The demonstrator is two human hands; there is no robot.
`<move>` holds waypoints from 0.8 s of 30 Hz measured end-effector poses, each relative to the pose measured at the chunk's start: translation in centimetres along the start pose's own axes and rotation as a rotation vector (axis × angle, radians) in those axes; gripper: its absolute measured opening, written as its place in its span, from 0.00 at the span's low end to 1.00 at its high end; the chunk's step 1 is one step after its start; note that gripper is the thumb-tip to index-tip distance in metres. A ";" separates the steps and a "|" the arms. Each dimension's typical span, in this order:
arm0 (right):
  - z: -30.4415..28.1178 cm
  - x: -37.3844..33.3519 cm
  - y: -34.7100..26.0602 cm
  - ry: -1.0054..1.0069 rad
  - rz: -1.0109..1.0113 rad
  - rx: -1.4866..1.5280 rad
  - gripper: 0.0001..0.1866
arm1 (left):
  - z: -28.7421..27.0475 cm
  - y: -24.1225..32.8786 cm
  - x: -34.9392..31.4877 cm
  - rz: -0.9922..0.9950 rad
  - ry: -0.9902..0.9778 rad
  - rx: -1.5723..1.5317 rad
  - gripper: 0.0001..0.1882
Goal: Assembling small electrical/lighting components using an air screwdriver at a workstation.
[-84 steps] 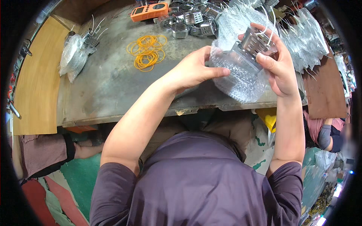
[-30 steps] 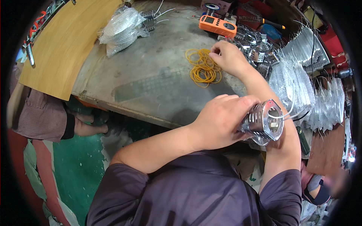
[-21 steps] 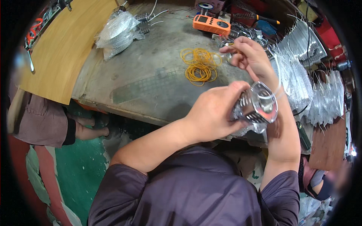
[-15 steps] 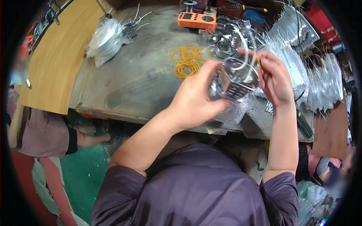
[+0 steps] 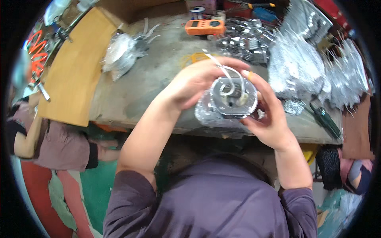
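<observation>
Between my hands is a shiny round metal part (image 5: 229,104) with a clear rim and two white wire leads (image 5: 220,66) rising from its open end. Crumpled bubble wrap (image 5: 205,112) surrounds its left side. My left hand (image 5: 194,81) curls round the far left side, its fingers reaching over by the leads. My right hand (image 5: 272,111) grips the right side, thumb below and fingers above. A thin yellow rubber band (image 5: 250,74) shows at the right fingertips. Some left fingertips are blurred or hidden behind the leads.
An orange multimeter (image 5: 205,27) lies at the back beside a heap of shiny metal parts (image 5: 248,41). Yellow rubber bands (image 5: 194,58) lie behind my left hand. A bubble-wrapped bundle (image 5: 120,53) sits left, wrapped stacks (image 5: 295,65) right. Other people work at both sides.
The metal part has come nearer and left, its open end now turned toward me. My right hand has dropped from the leads to the part's side; my left hand has moved up over it.
</observation>
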State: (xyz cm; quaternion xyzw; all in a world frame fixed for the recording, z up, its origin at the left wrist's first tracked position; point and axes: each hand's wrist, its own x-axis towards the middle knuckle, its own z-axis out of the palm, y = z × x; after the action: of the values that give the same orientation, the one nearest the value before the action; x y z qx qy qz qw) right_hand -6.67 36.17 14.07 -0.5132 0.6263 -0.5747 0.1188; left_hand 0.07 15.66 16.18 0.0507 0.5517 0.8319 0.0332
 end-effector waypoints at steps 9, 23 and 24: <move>0.4 -0.9 -1.1 -0.041 -0.076 -0.147 0.37 | 1.5 2.6 1.6 -0.039 -0.116 0.695 0.19; -0.4 -0.2 1.7 0.152 0.266 0.325 0.25 | -6.5 1.1 -8.6 0.193 0.268 1.688 0.18; -0.1 -0.7 1.3 0.121 0.247 0.336 0.27 | -8.2 0.0 -8.2 0.211 0.396 1.782 0.19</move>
State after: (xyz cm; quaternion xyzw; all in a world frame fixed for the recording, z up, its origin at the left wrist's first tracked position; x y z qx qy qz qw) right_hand -7.07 36.51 12.75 -0.3701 0.5857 -0.6820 0.2343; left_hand 7.24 7.21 12.61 -0.0355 0.9770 0.0913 -0.1894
